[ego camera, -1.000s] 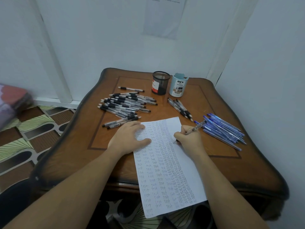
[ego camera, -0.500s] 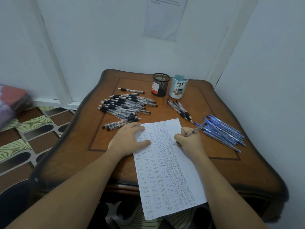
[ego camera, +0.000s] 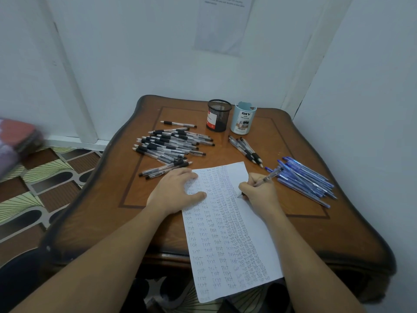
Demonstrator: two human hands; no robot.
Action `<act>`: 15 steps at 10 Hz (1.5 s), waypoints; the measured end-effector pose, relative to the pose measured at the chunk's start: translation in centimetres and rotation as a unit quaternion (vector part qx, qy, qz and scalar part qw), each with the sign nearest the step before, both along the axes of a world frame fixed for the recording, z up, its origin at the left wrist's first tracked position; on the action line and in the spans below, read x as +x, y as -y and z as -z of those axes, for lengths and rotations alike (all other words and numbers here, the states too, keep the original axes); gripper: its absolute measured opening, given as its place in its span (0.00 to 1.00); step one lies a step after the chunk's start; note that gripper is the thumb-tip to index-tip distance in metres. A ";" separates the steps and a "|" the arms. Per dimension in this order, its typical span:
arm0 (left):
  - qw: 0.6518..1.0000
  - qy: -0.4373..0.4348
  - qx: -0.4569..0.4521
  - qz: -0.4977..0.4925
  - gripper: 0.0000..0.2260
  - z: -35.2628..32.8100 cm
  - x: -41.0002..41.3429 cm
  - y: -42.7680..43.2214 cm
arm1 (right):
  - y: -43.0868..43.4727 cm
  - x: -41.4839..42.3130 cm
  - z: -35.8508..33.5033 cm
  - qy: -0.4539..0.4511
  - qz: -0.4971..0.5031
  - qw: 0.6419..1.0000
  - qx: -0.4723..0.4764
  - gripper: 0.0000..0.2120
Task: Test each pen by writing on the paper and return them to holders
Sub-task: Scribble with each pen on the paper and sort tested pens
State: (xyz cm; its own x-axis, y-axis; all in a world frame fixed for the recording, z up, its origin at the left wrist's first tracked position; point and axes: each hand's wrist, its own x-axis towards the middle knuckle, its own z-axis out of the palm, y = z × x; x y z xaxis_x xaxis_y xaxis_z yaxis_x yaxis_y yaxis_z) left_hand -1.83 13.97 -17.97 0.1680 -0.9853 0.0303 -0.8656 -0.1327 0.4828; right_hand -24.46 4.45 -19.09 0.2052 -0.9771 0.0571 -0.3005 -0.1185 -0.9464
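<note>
Brown wooden table (ego camera: pixel 316 222), white paper (ego camera: pixel 259 233), black mesh holder (ego camera: pixel 218 116), pale-blue holder (ego camera: pixel 243 119), blue pens (ego camera: pixel 306 179).

A person writes with a pen at a wooden table (ego camera: pixel 316 222).
The right hand (ego camera: pixel 259 193) grips a pen (ego camera: pixel 267 177), tip down on the blank right part of the paper (ego camera: pixel 259 229), while the left hand (ego camera: pixel 178 190) lies flat on the sheet's upper left corner. Columns of the word "Test" fill the sheet, which overhangs the near table edge. Black-grip pens (ego camera: pixel 171 145) are heaped at the left and blue pens (ego camera: pixel 304 179) at the right. A black mesh holder (ego camera: pixel 218 116) and a pale blue holder (ego camera: pixel 243 119) stand at the back.
</note>
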 end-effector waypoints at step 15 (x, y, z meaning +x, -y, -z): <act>1.000 0.004 -0.012 0.006 0.31 0.9 0.5 0.6 | 12.4 3.9 -4.0 -0.520 -0.005 0.835 -0.181 0.15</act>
State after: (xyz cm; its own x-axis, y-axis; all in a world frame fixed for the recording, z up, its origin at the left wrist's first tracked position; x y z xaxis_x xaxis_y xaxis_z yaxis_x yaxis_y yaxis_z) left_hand -1.34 13.34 -18.84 0.1558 -0.9863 0.0551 -0.8707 -0.1108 0.4793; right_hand -20.59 -7.91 -15.10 0.3349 -0.9327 0.1339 -0.9348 -0.3467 -0.0771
